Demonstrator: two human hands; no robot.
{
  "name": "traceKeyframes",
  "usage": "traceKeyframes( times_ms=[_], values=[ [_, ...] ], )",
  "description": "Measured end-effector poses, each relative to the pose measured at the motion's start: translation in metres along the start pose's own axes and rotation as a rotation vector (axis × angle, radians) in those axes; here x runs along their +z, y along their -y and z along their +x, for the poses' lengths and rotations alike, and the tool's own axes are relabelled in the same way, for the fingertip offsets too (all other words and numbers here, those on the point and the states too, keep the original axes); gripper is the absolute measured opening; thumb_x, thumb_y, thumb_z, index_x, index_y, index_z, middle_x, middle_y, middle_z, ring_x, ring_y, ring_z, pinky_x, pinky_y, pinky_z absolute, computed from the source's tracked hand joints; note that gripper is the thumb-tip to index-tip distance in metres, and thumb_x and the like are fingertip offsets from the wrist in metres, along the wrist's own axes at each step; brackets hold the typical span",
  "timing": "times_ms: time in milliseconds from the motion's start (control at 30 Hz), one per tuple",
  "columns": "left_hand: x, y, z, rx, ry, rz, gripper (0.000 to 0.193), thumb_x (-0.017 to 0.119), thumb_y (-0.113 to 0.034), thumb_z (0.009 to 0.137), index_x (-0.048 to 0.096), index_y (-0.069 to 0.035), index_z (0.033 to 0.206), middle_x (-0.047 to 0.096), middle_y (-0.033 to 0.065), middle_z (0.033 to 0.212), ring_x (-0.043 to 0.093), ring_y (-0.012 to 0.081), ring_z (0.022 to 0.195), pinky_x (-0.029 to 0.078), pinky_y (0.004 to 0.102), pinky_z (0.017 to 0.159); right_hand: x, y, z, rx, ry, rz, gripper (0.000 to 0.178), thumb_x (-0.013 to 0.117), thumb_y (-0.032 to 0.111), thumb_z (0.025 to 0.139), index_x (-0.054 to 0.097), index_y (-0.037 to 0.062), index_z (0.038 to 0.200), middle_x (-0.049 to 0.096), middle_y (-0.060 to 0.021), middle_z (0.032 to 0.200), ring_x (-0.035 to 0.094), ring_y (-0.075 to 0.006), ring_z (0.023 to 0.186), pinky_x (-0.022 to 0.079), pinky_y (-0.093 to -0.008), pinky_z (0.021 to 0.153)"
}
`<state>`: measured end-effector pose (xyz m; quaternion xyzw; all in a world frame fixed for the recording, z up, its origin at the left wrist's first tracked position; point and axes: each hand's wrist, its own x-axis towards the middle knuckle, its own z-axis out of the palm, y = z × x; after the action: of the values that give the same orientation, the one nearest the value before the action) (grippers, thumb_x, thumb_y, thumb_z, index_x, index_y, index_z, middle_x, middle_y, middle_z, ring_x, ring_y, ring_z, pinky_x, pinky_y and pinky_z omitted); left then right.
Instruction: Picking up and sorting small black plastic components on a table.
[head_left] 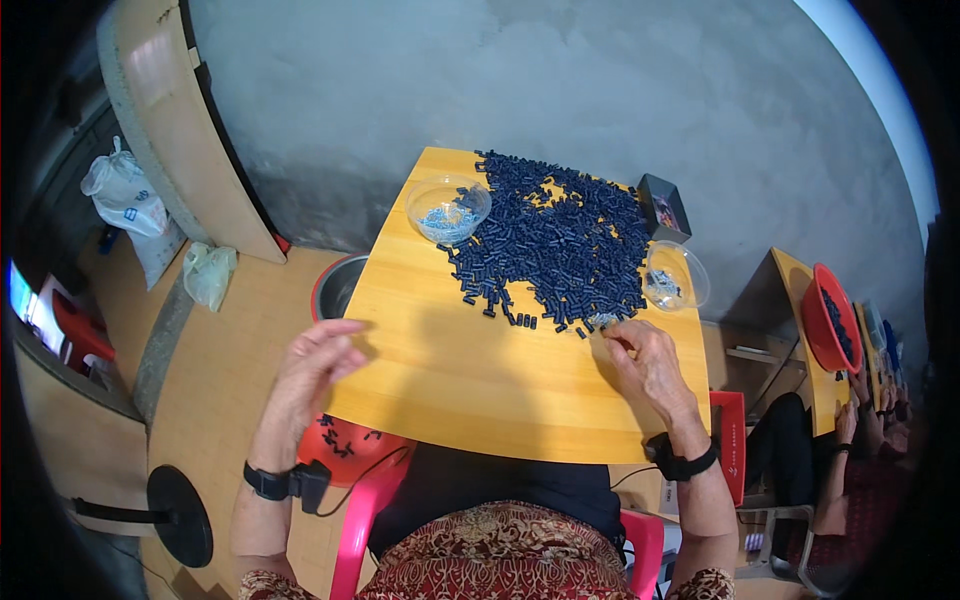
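Note:
A large heap of small dark-blue cylindrical plastic pieces (560, 230) covers the far half of the yellow table (480, 390). At the heap's near right edge my right hand (650, 362) rests with thumb and forefinger pinched together; what is between them is too small to make out. A few small shiny bits (603, 319) lie by those fingertips. My left hand (318, 365) hovers over the table's left edge, fingers stretched out and holding nothing. A clear round bowl (448, 212) with small silvery parts stands at the heap's left, and a clear shallow dish (677, 276) with similar parts at its right.
A black open box (664, 208) sits at the table's right edge. Below the left edge are a metal basin (340, 288) and a red container (345, 437) with dark pieces. At right, a co-worker's hand (847, 424) is near a red basin (826, 318) on another table.

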<state>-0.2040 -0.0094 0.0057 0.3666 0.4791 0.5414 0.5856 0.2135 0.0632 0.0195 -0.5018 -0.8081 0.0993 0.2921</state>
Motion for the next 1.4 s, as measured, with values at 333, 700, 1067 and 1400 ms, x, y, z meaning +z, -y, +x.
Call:
traceKeyframes(
  times_ms=[333,700,1067,1400],
  values=[
    [0.128,0.004,-0.010,-0.209,0.442,0.145,0.027,0.058,-0.012,0.090,0.061,0.000,0.114,0.064,0.0048,0.095,0.062,0.0120,0.090,0.047,0.0254,0.086,0.039,-0.005,0.029,-0.039,0.032,-0.290,0.014,0.069,0.014,0.073,0.069,0.0024,0.082,0.062,-0.0131,0.079,0.059,-0.0295,0.084,0.049,-0.0398,0.075],
    [0.160,0.032,0.032,-0.159,0.347,0.042,0.028,0.060,-0.018,0.092,0.060,-0.001,0.113,0.064,0.0045,0.101,0.062,0.0122,0.093,0.048,0.0256,0.088,0.030,0.015,0.029,-0.108,-0.039,-0.105,0.009,0.066,0.010,0.072,0.062,0.0023,0.075,0.060,-0.0129,0.077,0.058,-0.0313,0.079,0.046,-0.0422,0.072],
    [0.195,0.065,0.030,0.005,0.364,-0.011,0.020,0.064,-0.016,0.089,0.064,0.000,0.101,0.065,0.0029,0.093,0.061,0.0097,0.088,0.049,0.0246,0.083,0.011,0.062,-0.015,-0.202,-0.201,0.147,0.011,0.068,-0.001,0.074,0.061,0.0012,0.082,0.061,-0.0111,0.079,0.058,-0.0305,0.073,0.046,-0.0387,0.067],
    [0.195,0.057,0.020,-0.043,0.359,-0.105,0.017,0.061,-0.014,0.090,0.064,-0.001,0.101,0.065,0.0030,0.093,0.061,0.0098,0.088,0.049,0.0269,0.086,0.012,0.067,-0.026,-0.053,-0.232,0.335,0.009,0.069,-0.002,0.075,0.062,0.0016,0.081,0.063,-0.0094,0.078,0.060,-0.0247,0.073,0.047,-0.0343,0.065]
  ],
)
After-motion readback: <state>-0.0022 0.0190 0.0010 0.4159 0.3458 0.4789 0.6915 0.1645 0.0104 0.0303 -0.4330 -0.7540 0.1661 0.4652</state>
